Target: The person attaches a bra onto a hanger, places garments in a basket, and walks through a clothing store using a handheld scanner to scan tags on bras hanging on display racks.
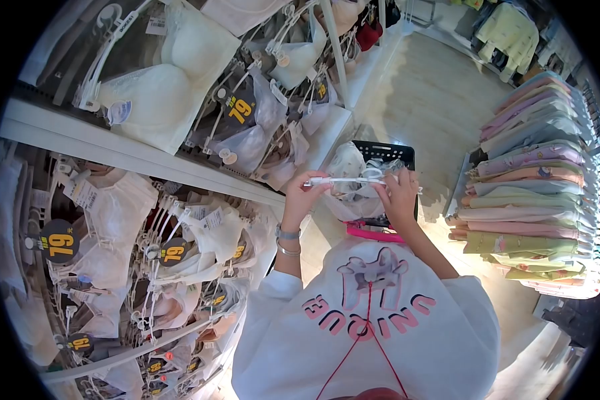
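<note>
Tight aisle, open only down the middle

Beside the black basket, bare floor runs clear away from the person. Left of the basket, racks of hung bras with protruding hangers crowd close; right of it, a row of folded tops blocks reach. Beneath the basket, probably little room.
</note>
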Available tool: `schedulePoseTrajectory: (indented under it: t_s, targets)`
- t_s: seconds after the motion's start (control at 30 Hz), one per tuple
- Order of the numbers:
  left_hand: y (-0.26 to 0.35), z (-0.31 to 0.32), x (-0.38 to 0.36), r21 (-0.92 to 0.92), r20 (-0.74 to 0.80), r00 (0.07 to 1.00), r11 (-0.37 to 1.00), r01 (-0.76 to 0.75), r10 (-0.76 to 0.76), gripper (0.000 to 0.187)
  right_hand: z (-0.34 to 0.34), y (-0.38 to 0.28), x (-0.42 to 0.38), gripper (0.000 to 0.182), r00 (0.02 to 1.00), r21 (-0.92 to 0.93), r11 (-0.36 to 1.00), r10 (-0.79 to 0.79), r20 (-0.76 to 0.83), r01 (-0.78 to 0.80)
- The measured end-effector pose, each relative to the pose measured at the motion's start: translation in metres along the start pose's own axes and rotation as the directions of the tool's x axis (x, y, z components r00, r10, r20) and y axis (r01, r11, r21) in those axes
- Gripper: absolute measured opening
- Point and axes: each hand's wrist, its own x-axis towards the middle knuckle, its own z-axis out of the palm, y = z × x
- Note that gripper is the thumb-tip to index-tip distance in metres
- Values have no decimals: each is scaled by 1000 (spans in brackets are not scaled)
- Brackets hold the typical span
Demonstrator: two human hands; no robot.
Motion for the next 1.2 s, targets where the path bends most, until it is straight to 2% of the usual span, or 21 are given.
schedulePoseTrajectory:
  t_s: [0.07, 0.1, 0.17, 0.27, 0.47, 0.57, 0.67, 0.87, 0.97, 1.07, 1.2]
  targets:
    - [-12, 6, 1, -216, -61, 998, 976, 8, -22, 28, 1, 0, 0, 27, 1000, 16, 1000, -6, 1, 6]
    - [-20, 9, 1, -393, -70, 996, 919, 18, -50, 29, 1, 0, 0, 27, 1000, 33, 999, -4, 16, 3]
    - [-35, 19, -2, -702, -69, 992, 711, 30, -110, 32, 1, 0, 0, 26, 999, 45, 999, -8, 31, 7]
    - [-38, 27, -4, -724, -41, 976, 679, 120, -216, 27, -1, 2, 1, 24, 1000, 17, 1000, -18, 25, 17]
    - [-51, 29, -7, -685, 118, 928, 648, 333, -352, 17, 0, 4, -2, 27, 999, -98, 994, -47, -8, 46]
    - [-47, 42, -5, -635, 4, 938, 724, 271, -348, 17, 8, 6, -4, 28, 998, -142, 988, -56, -14, 54]
    - [-53, 48, -4, -292, -160, 947, 929, 226, -280, 18, 13, 10, -4, 28, 997, -169, 983, -74, 10, 75]
    - [-68, 33, 3, -457, -187, 927, 864, 210, -324, 23, 20, 11, -3, 28, 999, -179, 983, -38, 33, 43]
    - [-66, 34, 2, -465, -219, 912, 859, 214, -346, 22, 22, 11, -3, 28, 999, -168, 986, -9, 47, 17]
    - [-69, 33, 2, -469, -195, 921, 857, 214, -337, 21, 21, 11, -2, 28, 999, -154, 988, -1, 43, 7]
    - [-63, 26, -2, -523, -89, 924, 807, 273, -371, 19, 20, 13, -2, 27, 998, -98, 995, 15, 65, -8]
